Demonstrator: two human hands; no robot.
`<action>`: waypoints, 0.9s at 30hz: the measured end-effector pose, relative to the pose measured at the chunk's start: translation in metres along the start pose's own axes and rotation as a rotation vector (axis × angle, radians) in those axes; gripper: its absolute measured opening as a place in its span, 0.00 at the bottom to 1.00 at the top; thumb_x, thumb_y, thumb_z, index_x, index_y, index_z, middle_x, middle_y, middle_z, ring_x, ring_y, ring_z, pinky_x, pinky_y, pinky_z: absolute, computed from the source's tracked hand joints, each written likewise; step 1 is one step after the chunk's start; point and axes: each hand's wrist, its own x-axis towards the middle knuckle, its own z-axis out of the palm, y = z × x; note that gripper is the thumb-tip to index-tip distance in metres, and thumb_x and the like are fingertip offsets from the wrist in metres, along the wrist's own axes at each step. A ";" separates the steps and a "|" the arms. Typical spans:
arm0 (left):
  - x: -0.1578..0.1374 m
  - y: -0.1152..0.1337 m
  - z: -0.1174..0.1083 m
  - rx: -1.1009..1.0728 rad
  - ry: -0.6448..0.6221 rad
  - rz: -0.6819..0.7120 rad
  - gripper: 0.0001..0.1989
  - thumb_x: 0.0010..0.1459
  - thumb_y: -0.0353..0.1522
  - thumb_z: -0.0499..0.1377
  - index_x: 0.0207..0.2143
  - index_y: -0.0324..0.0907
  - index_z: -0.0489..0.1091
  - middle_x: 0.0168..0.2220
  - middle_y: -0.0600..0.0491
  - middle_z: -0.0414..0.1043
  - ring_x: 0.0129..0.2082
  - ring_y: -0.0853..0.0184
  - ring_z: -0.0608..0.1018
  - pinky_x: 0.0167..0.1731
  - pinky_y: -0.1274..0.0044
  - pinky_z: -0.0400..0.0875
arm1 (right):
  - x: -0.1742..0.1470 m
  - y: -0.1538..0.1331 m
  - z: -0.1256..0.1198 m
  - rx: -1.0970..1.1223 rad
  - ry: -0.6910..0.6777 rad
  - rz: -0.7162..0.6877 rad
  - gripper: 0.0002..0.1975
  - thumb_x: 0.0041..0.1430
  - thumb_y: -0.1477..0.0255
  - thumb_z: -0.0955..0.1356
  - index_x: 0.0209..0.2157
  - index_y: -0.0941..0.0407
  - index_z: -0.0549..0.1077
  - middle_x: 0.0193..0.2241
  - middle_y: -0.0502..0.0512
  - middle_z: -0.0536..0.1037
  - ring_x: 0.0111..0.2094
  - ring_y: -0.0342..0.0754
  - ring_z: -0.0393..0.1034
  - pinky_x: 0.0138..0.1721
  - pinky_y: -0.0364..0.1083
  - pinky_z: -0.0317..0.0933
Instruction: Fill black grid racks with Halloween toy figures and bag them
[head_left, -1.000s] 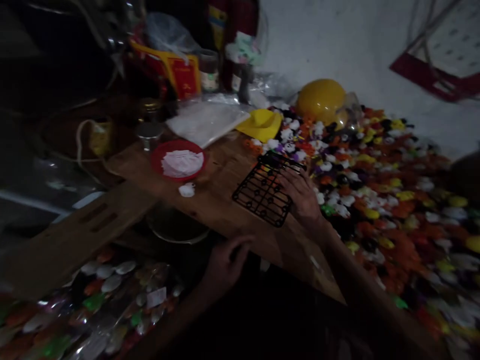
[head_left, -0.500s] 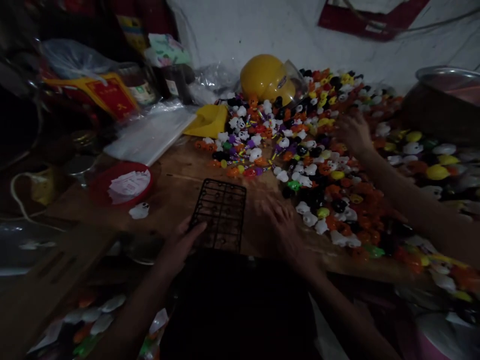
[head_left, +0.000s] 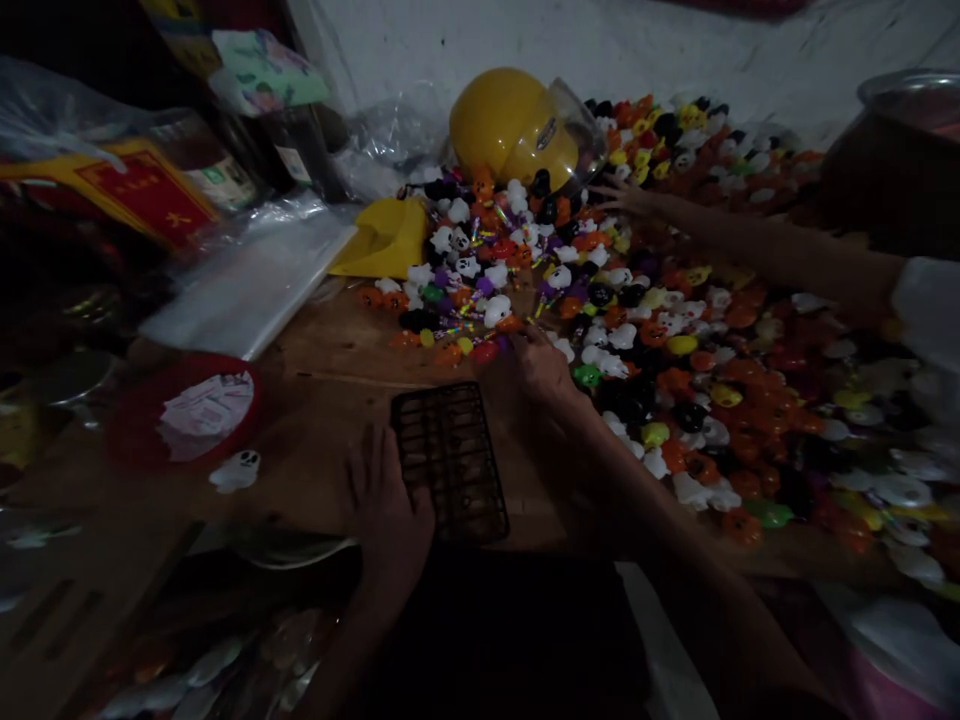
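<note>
My left hand (head_left: 390, 505) lies flat with its fingers out, its thumb side against a black wire grid tray (head_left: 450, 460) on the wooden table. Dark crossbars divide the tray, and the dim light hides what, if anything, is in its cells. My right hand (head_left: 546, 368) is at the near edge of a heap of small toys, fingers bent together beside a red toy (head_left: 486, 350). Its fingertips are partly hidden, so any object in them cannot be made out. Close by lie a white ghost toy (head_left: 496, 310) and a green toy (head_left: 587, 376).
A co-worker's hand (head_left: 626, 197) reaches into the heap from the right. Behind stand a yellow helmet (head_left: 499, 130) and a yellow scoop (head_left: 382, 240). To the left are plastic bags (head_left: 255, 270), a red bowl (head_left: 131, 430) of paper slips and a lone ghost toy (head_left: 236, 472).
My left hand has let go of the tray's edge and flattened beside it. The tray now sits nearer me. My right hand has moved forward to the heap; the co-worker's hand has shifted left.
</note>
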 end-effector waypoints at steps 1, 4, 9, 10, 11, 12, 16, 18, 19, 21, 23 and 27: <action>0.000 0.003 0.002 0.032 -0.001 0.012 0.36 0.59 0.27 0.53 0.71 0.36 0.54 0.72 0.39 0.53 0.74 0.44 0.50 0.71 0.47 0.48 | 0.006 0.000 0.001 -0.002 -0.015 -0.003 0.21 0.67 0.80 0.61 0.57 0.58 0.73 0.58 0.66 0.73 0.57 0.57 0.70 0.50 0.49 0.69; 0.004 0.011 0.002 0.074 -0.030 0.035 0.29 0.62 0.26 0.52 0.66 0.37 0.62 0.70 0.40 0.59 0.72 0.44 0.56 0.69 0.46 0.51 | 0.014 0.004 0.004 -0.008 -0.065 -0.010 0.20 0.69 0.78 0.62 0.60 0.59 0.71 0.60 0.67 0.71 0.58 0.59 0.68 0.53 0.51 0.68; 0.016 0.018 -0.005 0.184 -0.022 0.035 0.19 0.62 0.30 0.57 0.55 0.43 0.75 0.60 0.43 0.72 0.56 0.47 0.73 0.57 0.53 0.67 | -0.006 0.008 -0.002 0.143 0.032 -0.025 0.12 0.66 0.72 0.68 0.50 0.57 0.77 0.50 0.62 0.77 0.46 0.58 0.75 0.47 0.52 0.69; 0.015 0.019 -0.006 0.202 -0.022 0.042 0.19 0.62 0.32 0.58 0.54 0.44 0.76 0.59 0.43 0.73 0.53 0.48 0.73 0.54 0.55 0.68 | -0.014 0.005 -0.003 0.202 0.058 -0.033 0.10 0.65 0.70 0.69 0.47 0.57 0.77 0.46 0.62 0.79 0.43 0.57 0.75 0.45 0.53 0.69; 0.013 0.020 -0.007 0.215 -0.024 0.055 0.18 0.63 0.33 0.59 0.54 0.45 0.77 0.57 0.43 0.73 0.52 0.49 0.73 0.52 0.56 0.69 | -0.021 0.000 -0.003 0.257 0.078 -0.039 0.10 0.64 0.68 0.70 0.44 0.58 0.76 0.42 0.61 0.80 0.41 0.56 0.76 0.43 0.53 0.69; 0.010 0.021 -0.008 0.223 -0.030 0.069 0.17 0.63 0.35 0.59 0.53 0.45 0.77 0.56 0.43 0.73 0.51 0.49 0.73 0.51 0.58 0.69 | -0.029 -0.006 -0.001 0.312 0.085 -0.051 0.10 0.64 0.66 0.70 0.43 0.57 0.76 0.39 0.60 0.80 0.39 0.56 0.76 0.43 0.53 0.70; -0.003 0.025 -0.011 0.222 -0.069 0.103 0.21 0.66 0.41 0.59 0.57 0.45 0.75 0.51 0.41 0.75 0.48 0.50 0.75 0.48 0.61 0.69 | -0.050 -0.043 0.021 0.599 0.013 -0.113 0.12 0.62 0.67 0.68 0.46 0.54 0.75 0.40 0.55 0.81 0.39 0.53 0.77 0.42 0.51 0.72; -0.002 0.021 -0.013 0.175 -0.088 0.103 0.23 0.69 0.41 0.55 0.62 0.44 0.71 0.48 0.42 0.77 0.46 0.53 0.76 0.48 0.63 0.69 | -0.054 -0.057 0.035 0.766 -0.044 -0.121 0.10 0.61 0.68 0.68 0.44 0.53 0.75 0.38 0.53 0.81 0.37 0.51 0.77 0.39 0.49 0.72; 0.002 0.017 -0.014 0.134 -0.091 0.102 0.23 0.70 0.40 0.52 0.63 0.44 0.69 0.48 0.43 0.77 0.46 0.54 0.76 0.49 0.64 0.70 | -0.054 -0.062 0.039 0.832 -0.070 -0.109 0.09 0.61 0.69 0.68 0.42 0.54 0.75 0.36 0.52 0.81 0.34 0.49 0.76 0.36 0.47 0.72; 0.017 0.004 -0.016 0.045 -0.079 0.107 0.22 0.70 0.38 0.49 0.62 0.43 0.70 0.50 0.43 0.77 0.50 0.55 0.76 0.54 0.64 0.69 | -0.056 -0.067 0.043 0.953 -0.140 -0.054 0.04 0.60 0.71 0.68 0.38 0.54 0.74 0.29 0.48 0.78 0.26 0.44 0.71 0.29 0.44 0.69; 0.037 -0.009 -0.015 -0.011 -0.042 0.123 0.21 0.68 0.38 0.50 0.56 0.41 0.74 0.52 0.42 0.76 0.54 0.52 0.75 0.59 0.61 0.66 | -0.058 -0.068 0.041 1.053 -0.222 0.032 0.00 0.60 0.72 0.68 0.34 0.54 0.72 0.22 0.44 0.73 0.19 0.40 0.64 0.23 0.41 0.66; 0.072 -0.020 0.001 -0.121 0.006 0.202 0.17 0.61 0.37 0.51 0.41 0.41 0.79 0.42 0.40 0.78 0.46 0.49 0.77 0.52 0.58 0.72 | -0.053 -0.061 0.040 1.084 -0.211 0.111 0.02 0.58 0.73 0.69 0.32 0.54 0.72 0.19 0.42 0.71 0.15 0.39 0.62 0.17 0.40 0.62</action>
